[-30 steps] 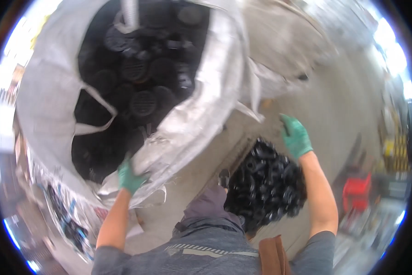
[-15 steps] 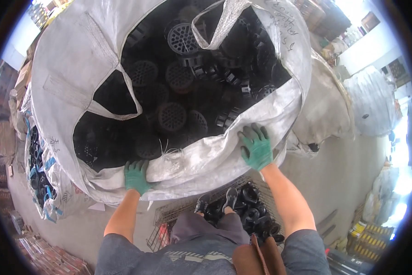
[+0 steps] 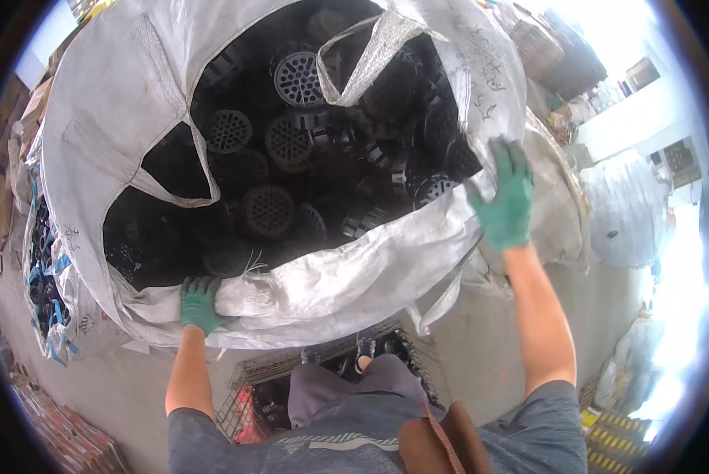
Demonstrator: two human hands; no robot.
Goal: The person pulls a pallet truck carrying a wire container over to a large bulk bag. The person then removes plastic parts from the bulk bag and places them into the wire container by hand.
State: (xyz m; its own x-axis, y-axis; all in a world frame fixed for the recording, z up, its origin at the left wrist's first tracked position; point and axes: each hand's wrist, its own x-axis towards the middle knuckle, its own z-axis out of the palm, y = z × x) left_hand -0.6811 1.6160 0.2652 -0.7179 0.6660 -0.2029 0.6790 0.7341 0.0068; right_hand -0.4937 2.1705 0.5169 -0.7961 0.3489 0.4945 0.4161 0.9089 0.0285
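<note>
A large white woven bulk bag (image 3: pixel 102 166) stands before me, its mouth open and its near rim folded over. Inside lie many black plastic parts, among them round perforated grates (image 3: pixel 269 210) and ribbed rings. My left hand (image 3: pixel 202 306), in a green glove, is closed over the near-left part of the rim, fingers pointing inward. My right hand (image 3: pixel 506 201), also gloved in green, rests at the right-hand corner of the rim. Its fingers stretch away from me and its thumb stands apart, against the white fabric. One lifting loop (image 3: pixel 370 67) droops over the far side of the mouth.
Below me is a wire-mesh crate (image 3: pixel 232 387) with black parts around my feet. Another filled bag (image 3: pixel 82 304) stands at the left, and pale sacks (image 3: pixel 627 205) at the right. Stacked boxes (image 3: pixel 70 430) line the lower left. A loose strap (image 3: pixel 441 304) hangs off the near side.
My right hand has moved right and away along the rim, its fingers now straighter. My left hand keeps to the rim. The bag's mouth appears shifted slightly left in view.
</note>
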